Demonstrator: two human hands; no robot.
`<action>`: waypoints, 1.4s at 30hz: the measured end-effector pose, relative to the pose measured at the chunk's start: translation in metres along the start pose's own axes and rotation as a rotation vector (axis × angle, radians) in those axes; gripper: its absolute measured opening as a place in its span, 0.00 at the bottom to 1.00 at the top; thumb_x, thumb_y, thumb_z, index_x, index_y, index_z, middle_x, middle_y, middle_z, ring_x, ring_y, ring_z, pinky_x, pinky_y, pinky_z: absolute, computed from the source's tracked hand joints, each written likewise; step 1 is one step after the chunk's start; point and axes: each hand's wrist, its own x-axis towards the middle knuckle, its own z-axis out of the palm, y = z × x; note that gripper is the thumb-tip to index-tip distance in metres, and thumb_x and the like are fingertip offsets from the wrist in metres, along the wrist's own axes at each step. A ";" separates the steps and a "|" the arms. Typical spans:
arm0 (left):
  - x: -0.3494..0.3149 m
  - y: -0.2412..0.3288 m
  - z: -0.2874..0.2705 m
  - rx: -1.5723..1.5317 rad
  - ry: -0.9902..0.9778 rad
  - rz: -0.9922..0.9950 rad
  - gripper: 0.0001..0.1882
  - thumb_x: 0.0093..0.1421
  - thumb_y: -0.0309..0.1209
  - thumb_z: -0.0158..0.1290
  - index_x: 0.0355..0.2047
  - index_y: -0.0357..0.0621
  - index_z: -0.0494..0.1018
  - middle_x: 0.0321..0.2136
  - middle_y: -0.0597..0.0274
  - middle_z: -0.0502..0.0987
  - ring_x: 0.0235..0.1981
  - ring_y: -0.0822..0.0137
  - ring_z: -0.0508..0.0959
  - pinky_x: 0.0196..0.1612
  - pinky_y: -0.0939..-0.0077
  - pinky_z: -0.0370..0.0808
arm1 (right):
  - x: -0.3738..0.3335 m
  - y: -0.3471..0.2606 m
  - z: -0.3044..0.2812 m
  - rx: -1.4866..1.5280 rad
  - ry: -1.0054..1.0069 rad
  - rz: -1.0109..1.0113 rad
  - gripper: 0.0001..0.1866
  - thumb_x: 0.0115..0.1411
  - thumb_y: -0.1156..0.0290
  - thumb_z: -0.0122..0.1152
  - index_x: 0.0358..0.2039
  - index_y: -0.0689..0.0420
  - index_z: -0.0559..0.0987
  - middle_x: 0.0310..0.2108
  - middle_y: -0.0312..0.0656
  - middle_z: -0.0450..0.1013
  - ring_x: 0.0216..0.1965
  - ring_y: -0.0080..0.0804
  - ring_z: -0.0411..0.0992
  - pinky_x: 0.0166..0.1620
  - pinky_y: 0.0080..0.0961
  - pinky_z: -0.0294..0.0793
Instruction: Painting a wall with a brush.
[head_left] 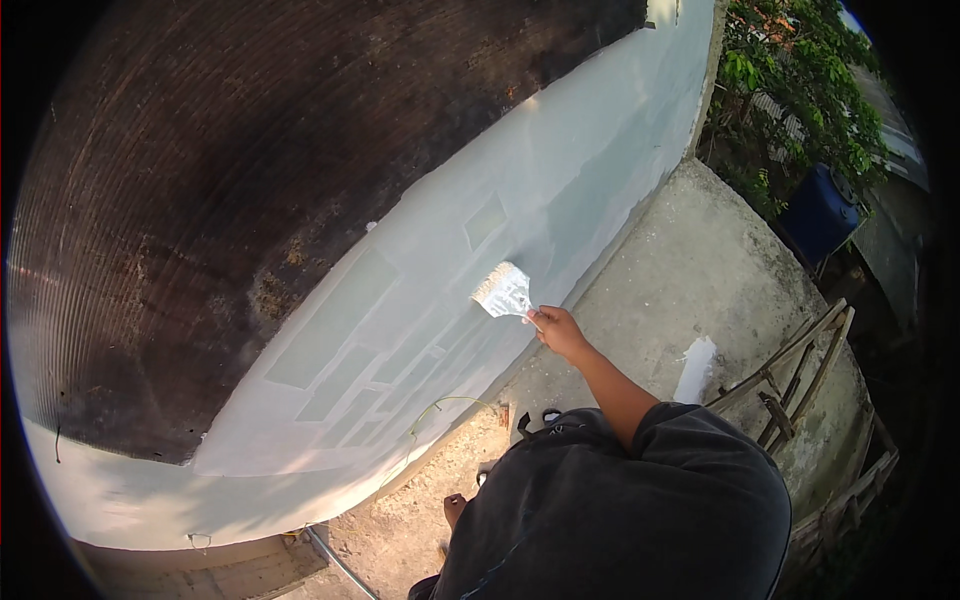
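My right hand (558, 330) is closed round the handle of a wide paintbrush (506, 292). White paint coats the brush's broad body, and its pale bristles point up and to the left, at the wall (440, 235). Whether the bristle tips touch the wall is hard to tell. Patches of pale grey-green and whiter paint cover that wall. Low by my left side, my left hand (455, 508) shows only in part past my dark shirt; its fingers look curled, and anything inside them is hidden.
A dark corrugated sheet (250, 180) overhangs the wall. A concrete slab (690, 250) bears a white paint patch (695, 370). Wooden frame pieces (790, 385) lie to the right, near a blue drum (822, 212). A thin yellow-green cord (420, 415) crosses the wall's foot.
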 end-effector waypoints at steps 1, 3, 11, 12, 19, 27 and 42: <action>-0.005 0.015 0.007 0.025 0.019 0.017 0.12 0.53 0.34 0.52 0.32 0.37 0.73 0.27 0.50 0.76 0.28 0.57 0.77 0.32 0.67 0.72 | -0.004 0.003 -0.014 0.005 0.020 0.015 0.15 0.63 0.63 0.50 0.29 0.62 0.77 0.13 0.28 0.55 0.15 0.16 0.54 0.20 0.19 0.52; -0.007 0.015 0.006 0.037 0.074 0.021 0.12 0.53 0.34 0.52 0.33 0.37 0.73 0.27 0.50 0.76 0.29 0.57 0.77 0.32 0.67 0.72 | -0.010 -0.002 -0.011 0.008 0.000 0.029 0.15 0.64 0.63 0.50 0.29 0.62 0.77 0.13 0.27 0.54 0.15 0.16 0.54 0.19 0.19 0.52; -0.013 0.004 0.010 0.164 0.106 -0.130 0.12 0.53 0.34 0.52 0.31 0.37 0.73 0.28 0.50 0.77 0.32 0.55 0.77 0.35 0.65 0.72 | -0.004 -0.001 0.002 -0.054 -0.010 -0.034 0.14 0.63 0.64 0.51 0.28 0.62 0.77 0.14 0.28 0.56 0.16 0.16 0.55 0.20 0.18 0.53; -0.007 0.005 0.008 0.165 0.107 -0.129 0.12 0.53 0.34 0.52 0.31 0.37 0.73 0.28 0.50 0.77 0.32 0.55 0.77 0.35 0.65 0.72 | 0.000 -0.003 -0.002 -0.052 -0.009 -0.035 0.14 0.63 0.64 0.51 0.28 0.62 0.77 0.14 0.28 0.56 0.16 0.16 0.55 0.20 0.18 0.53; 0.005 -0.007 -0.002 0.010 0.026 -0.059 0.12 0.53 0.34 0.53 0.31 0.37 0.72 0.28 0.49 0.77 0.30 0.56 0.77 0.33 0.66 0.73 | -0.004 -0.019 -0.015 0.005 -0.008 0.034 0.13 0.63 0.65 0.52 0.27 0.62 0.75 0.14 0.28 0.55 0.16 0.16 0.55 0.20 0.19 0.54; 0.009 -0.005 -0.011 0.048 -0.003 0.007 0.12 0.54 0.34 0.53 0.31 0.36 0.72 0.27 0.50 0.77 0.30 0.57 0.77 0.32 0.67 0.73 | 0.013 -0.006 -0.003 0.024 0.047 -0.058 0.13 0.63 0.62 0.51 0.29 0.57 0.75 0.13 0.28 0.55 0.12 0.14 0.53 0.14 0.16 0.47; 0.000 0.011 -0.002 0.142 0.087 -0.016 0.12 0.53 0.32 0.53 0.33 0.36 0.72 0.26 0.52 0.76 0.28 0.61 0.76 0.31 0.69 0.72 | 0.009 0.014 0.000 -0.216 0.016 -0.161 0.13 0.64 0.62 0.51 0.27 0.59 0.73 0.13 0.28 0.55 0.15 0.15 0.53 0.19 0.16 0.52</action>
